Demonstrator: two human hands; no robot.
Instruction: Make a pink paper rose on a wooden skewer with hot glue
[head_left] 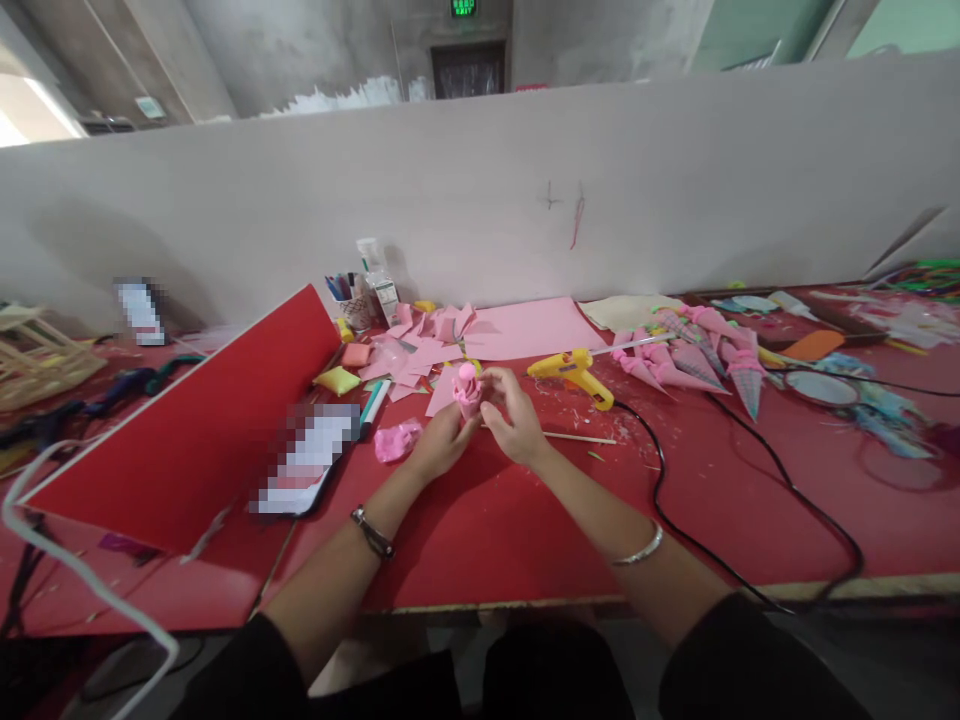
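Between my hands is a small pink paper cone with a pink ball on top and a ruffled pink edge around it. My left hand grips its lower part from the left. On the other side, my right hand has its fingers bent and apart, the tips close against the cone; whether they touch it is unclear. A lump of pink clay in clear wrap lies left of my left hand. Beyond my right hand rests a yellow hot glue gun, and a thin wooden stick lies nearer.
Finished pink cones are piled at the right. Pink paper scraps and a pink sheet lie behind my hands. At the left are a phone and a leaning red board. A black cable crosses the red table.
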